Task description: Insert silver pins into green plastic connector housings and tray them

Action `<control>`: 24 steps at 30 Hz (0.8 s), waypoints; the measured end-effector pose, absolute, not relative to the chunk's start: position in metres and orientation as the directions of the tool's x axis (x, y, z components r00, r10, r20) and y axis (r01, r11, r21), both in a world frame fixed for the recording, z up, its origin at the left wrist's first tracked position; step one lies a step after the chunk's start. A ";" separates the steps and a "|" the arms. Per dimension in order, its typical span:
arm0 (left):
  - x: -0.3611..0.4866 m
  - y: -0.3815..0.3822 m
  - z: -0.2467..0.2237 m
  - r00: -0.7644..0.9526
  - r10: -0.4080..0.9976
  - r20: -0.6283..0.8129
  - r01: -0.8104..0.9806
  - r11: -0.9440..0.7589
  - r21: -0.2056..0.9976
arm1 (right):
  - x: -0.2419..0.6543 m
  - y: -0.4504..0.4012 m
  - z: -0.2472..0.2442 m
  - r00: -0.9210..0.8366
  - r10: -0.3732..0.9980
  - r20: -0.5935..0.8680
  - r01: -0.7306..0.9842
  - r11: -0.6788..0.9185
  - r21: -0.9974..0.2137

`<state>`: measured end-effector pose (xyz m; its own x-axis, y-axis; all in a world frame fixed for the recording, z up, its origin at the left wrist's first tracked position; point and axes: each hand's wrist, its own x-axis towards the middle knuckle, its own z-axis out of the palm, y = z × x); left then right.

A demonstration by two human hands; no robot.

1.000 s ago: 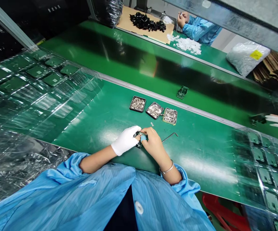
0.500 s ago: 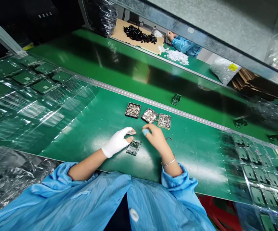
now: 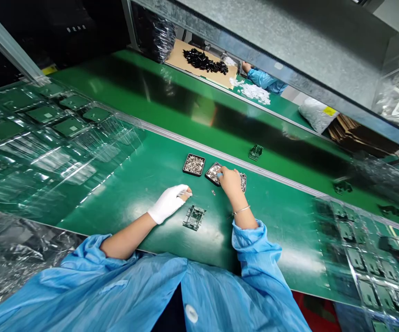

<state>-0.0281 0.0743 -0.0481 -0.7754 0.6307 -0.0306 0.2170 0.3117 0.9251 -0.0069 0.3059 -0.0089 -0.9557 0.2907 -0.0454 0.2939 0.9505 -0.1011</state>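
My left hand (image 3: 169, 204), in a white glove with bare fingertips, hovers just left of a green circuit board (image 3: 194, 217). Its thumb and fingers are drawn together; whatever they hold, if anything, is too small to make out. The board lies flat on the green bench, touched by neither hand. Over the middle black tray (image 3: 212, 173) of small shiny metal parts, my right hand (image 3: 231, 183) dips its closed fingertips, a blue wrap on one finger. That hand partly covers the right-hand tray (image 3: 243, 181). A third tray (image 3: 194, 164) of similar parts stands to the left.
A tiny metal part (image 3: 213, 192) lies in front of the trays. Plastic trays of boards (image 3: 69, 127) are stacked at left, others (image 3: 368, 258) at right. Beyond the metal rail (image 3: 220, 157), another board (image 3: 255, 152) rests on the green strip. A co-worker's sleeve (image 3: 265, 79) shows behind.
My right hand has moved from above the board out to the middle tray. My left hand has drawn slightly away from the board. The view has shifted a little.
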 end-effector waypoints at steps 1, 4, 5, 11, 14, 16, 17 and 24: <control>-0.028 0.075 -0.048 -0.775 0.632 -0.027 0.224 0.314 0.923 | -0.004 0.307 -0.009 -0.955 0.295 -0.041 0.297 0.949 -0.107; -0.028 0.075 -0.047 -0.770 0.637 -0.028 0.238 0.327 0.915 | 0.001 0.311 -0.011 -0.955 0.294 -0.032 0.295 0.947 -0.123; -0.028 0.076 -0.047 -0.770 0.637 -0.032 0.236 0.331 0.914 | 0.001 0.312 -0.012 -0.956 0.293 -0.029 0.294 0.947 -0.126; -0.028 0.076 -0.048 -0.769 0.638 -0.039 0.239 0.342 0.909 | -0.007 0.310 -0.015 -0.956 0.288 -0.048 0.292 0.950 -0.115; -0.028 0.076 -0.048 -0.765 0.644 -0.035 0.249 0.344 0.905 | -0.010 0.307 -0.015 -0.955 0.294 -0.044 0.297 0.948 -0.113; -0.028 0.076 -0.047 -0.761 0.648 -0.032 0.252 0.341 0.906 | -0.009 0.306 -0.015 -0.953 0.301 -0.027 0.302 0.945 -0.125; -0.027 0.076 -0.047 -0.760 0.650 -0.029 0.255 0.339 0.906 | -0.008 0.307 -0.016 -0.953 0.303 -0.017 0.302 0.944 -0.134; -0.027 0.075 -0.047 -0.746 0.664 -0.043 0.304 0.398 0.866 | 0.001 0.306 -0.020 -0.960 0.279 0.013 0.271 0.943 -0.193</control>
<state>-0.0275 0.0750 -0.0466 -0.7462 0.6643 -0.0427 0.3045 0.3977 0.8655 0.0009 0.3060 -0.0200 -0.9602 0.2791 0.0129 0.2714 0.9429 -0.1932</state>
